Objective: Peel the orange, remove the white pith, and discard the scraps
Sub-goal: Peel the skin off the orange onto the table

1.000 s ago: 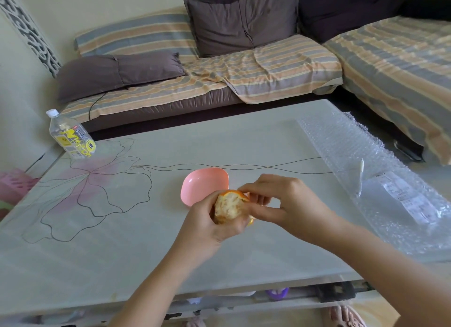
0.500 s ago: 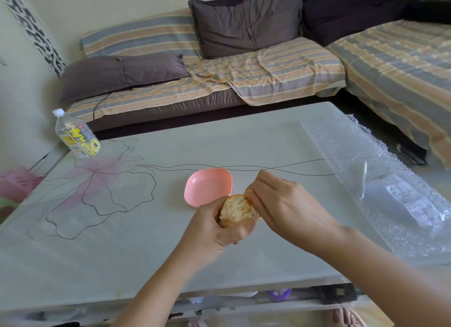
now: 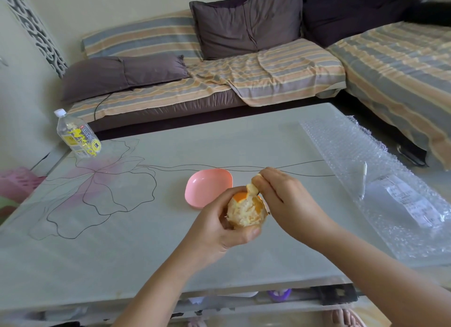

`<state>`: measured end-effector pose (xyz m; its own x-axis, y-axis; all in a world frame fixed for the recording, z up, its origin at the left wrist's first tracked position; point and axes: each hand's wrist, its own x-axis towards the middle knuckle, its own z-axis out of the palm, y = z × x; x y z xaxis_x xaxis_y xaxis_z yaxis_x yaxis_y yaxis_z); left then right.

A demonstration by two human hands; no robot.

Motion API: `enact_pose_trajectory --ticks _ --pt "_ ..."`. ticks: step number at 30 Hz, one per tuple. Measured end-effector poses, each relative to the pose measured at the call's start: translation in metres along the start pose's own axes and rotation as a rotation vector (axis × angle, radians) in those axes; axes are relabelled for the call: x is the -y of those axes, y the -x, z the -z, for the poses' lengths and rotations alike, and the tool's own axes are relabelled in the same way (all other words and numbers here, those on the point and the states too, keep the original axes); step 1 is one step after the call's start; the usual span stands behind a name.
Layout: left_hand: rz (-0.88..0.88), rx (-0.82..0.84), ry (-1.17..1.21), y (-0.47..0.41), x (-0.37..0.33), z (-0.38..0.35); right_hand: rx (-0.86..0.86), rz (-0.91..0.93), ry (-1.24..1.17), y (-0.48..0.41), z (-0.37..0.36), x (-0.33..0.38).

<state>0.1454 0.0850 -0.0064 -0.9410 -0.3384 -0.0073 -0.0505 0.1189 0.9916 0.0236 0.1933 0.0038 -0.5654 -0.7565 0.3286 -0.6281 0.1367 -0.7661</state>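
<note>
Your left hand (image 3: pixel 217 231) grips the mostly peeled orange (image 3: pixel 245 210); your right hand (image 3: pixel 283 199) pinches a peel strip (image 3: pixel 251 188). Pith and discarding remain.

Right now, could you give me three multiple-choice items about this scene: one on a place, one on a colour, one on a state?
1. Where on the table does the bottle stand? A) near edge B) far left corner C) right side
2. The dish is: A) blue B) pink C) white
3. The orange is: A) unpeeled B) sliced C) partly peeled
Answers: 1 B, it stands at the far edge, on the left. 2 B, it is plainly pink. 3 C, flesh shows while the right hand pinches a peel strip.
</note>
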Motion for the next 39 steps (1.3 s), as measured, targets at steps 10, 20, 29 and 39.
enact_pose_trajectory --ticks 10,20,29,39 --pt "0.114 -0.070 0.350 0.001 -0.004 0.001 -0.099 -0.047 -0.109 0.003 -0.001 0.003" --pt "0.010 -0.079 0.276 0.004 -0.002 0.005 -0.035 -0.571 -1.010 -0.015 -0.010 -0.017" --pt "0.141 -0.233 0.151 0.015 0.015 0.024 0.263 -0.500 0.095 -0.024 -0.023 -0.072" --pt "0.160 -0.296 -0.177 0.015 0.022 0.031 0.309 -0.001 -0.031 -0.018 -0.018 -0.021"
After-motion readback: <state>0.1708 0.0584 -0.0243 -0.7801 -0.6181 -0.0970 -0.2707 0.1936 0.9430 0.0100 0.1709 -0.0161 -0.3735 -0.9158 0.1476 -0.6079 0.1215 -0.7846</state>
